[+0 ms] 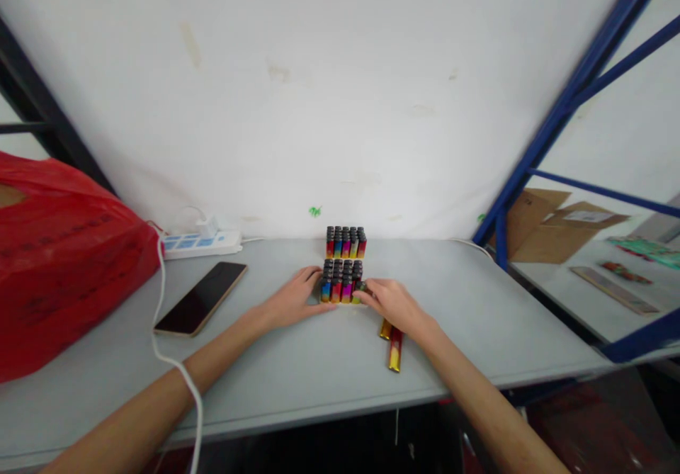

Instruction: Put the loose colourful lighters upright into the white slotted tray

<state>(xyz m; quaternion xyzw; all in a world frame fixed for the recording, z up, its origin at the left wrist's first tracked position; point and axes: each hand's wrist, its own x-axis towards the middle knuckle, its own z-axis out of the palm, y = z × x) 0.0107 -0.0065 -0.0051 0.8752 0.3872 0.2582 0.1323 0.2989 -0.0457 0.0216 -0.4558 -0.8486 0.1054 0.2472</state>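
Colourful lighters with black tops [341,281] stand upright in close rows in a shallow tray, whose pale front edge just shows. My left hand [297,295] braces this front block from the left, thumb along its lower front edge and fingers at its side. At the front right corner, my right hand [390,302] pinches a yellow-green lighter [357,295] by its top; my fingers partly hide it. Behind stands a second block of upright lighters [346,242]. Loose lighters [394,350] in red and gold lie on the table below my right wrist.
A phone [202,300] lies at left on the grey table [297,382]. Beyond it are a white power strip [202,244] and a red plastic bag [69,261]. A white cable [173,360] crosses my left forearm. Blue metal framing [552,120] and a cardboard box [557,229] stand at right.
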